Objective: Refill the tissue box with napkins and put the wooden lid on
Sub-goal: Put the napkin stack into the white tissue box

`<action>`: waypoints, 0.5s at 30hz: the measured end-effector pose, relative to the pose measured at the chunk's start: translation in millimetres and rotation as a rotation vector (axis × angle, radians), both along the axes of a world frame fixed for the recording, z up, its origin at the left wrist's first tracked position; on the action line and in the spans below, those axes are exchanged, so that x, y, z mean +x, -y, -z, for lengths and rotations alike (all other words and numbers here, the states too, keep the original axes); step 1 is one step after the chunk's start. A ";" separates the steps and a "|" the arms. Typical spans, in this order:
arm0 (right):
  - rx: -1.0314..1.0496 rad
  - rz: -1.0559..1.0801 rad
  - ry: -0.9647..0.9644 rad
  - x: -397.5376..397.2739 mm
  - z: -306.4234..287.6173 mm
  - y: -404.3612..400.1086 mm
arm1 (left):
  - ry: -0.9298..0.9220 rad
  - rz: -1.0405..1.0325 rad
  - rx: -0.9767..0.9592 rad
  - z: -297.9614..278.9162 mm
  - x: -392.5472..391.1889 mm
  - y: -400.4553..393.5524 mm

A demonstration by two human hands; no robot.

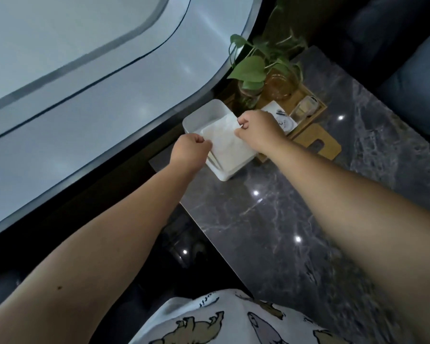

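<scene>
At the far left a pale curved surface is seen, and nothing of the task lies on it. Next comes the left hand [193,148], curled into a loose fist at the near-left edge of the napkins [227,142]; its fingers [205,145] are pressed together on that edge, though the tips are hidden, so whether paper is pinched or only pushed cannot be told. Just right of those fingers the box [204,114] is stood on the dark marbled bench [271,232], open at the top, with the white stack lying tilted across its mouth rather than sunk flat inside. Further right, the right hand [257,126] is held over the far-right corner of the stack, and its fingers [242,125] are closed in a pinch on that corner.

Beyond the right hand a wooden tray [308,120] is seen with a plant [251,68] and glass jars on it. To the right of the right-hand fingers, flat on the bench and touching the tray's near edge, the lid [318,141] is laid, its slot uncovered.

The refill is judged to be partly done: the napkins are at the box but not yet seated level. What is left is for the stack to be pressed down inside the walls, and for the lid, as yet untouched, to be fetched and fitted on top.
</scene>
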State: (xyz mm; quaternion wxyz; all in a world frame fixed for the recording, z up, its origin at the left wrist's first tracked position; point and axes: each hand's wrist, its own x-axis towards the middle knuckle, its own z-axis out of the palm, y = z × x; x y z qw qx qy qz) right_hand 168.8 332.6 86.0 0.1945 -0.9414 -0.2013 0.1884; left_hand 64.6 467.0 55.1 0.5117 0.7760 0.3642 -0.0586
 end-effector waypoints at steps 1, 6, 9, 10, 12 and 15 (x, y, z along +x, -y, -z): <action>-0.023 -0.029 0.011 4.3 4.2 -4.7 | -0.017 0.006 0.031 3.6 3.5 -3.4; -0.179 -0.164 0.072 12.9 25.9 -16.3 | -0.135 0.150 0.209 15.4 17.6 -8.9; -0.266 -0.205 0.133 12.1 35.2 -18.2 | -0.217 0.291 0.342 17.7 23.1 -6.5; -0.290 -0.210 0.147 11.9 37.2 -18.5 | -0.236 0.317 0.375 17.8 24.9 -6.2; -0.330 -0.230 0.161 10.3 40.0 -19.5 | -0.280 0.366 0.432 17.0 27.8 -6.4; -0.384 -0.257 0.168 6.1 41.8 -21.2 | -0.329 0.448 0.459 12.8 30.9 -8.8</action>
